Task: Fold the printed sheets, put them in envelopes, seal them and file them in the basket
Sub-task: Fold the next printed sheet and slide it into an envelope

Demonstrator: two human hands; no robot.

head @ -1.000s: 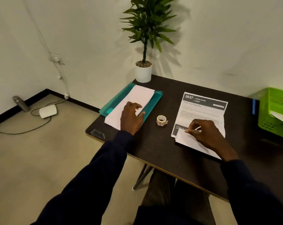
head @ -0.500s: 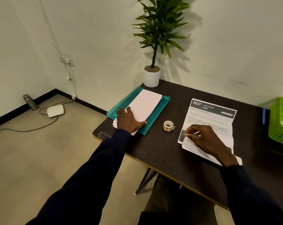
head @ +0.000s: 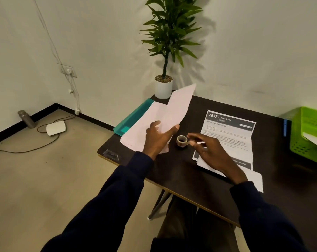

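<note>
The fingers (head: 155,124) of the left hand (head: 158,138) are found curled, with the thumb set against them. A single white envelope (head: 179,106) is pinched by its near end between thumb and fingers. The envelope is plain, unmarked and uncreased. It is held clear of the table (head: 181,171), tilted, with its long axis running up and away to the right. Its far corner is seen in front of the wall, just beside the white plant pot (head: 163,88). Below the left hand a stack of envelopes (head: 139,131) is laid on a teal folder (head: 134,117) at the table's left edge.

The fingers (head: 195,136) of the right hand (head: 214,153) are held apart and loosely extended, and nothing is gripped. They are blurred. Whether their tips touch the tape roll (head: 182,140) just beside them cannot be told. The hand is placed over the near left part of the printed sheet (head: 230,128). The sheet lies flat, its dark header marked "2637 LIVING ROOM" at the far end and its long axis pointing away from the person. A green basket (head: 310,135) is noted at the right, well apart from both hands.
</note>
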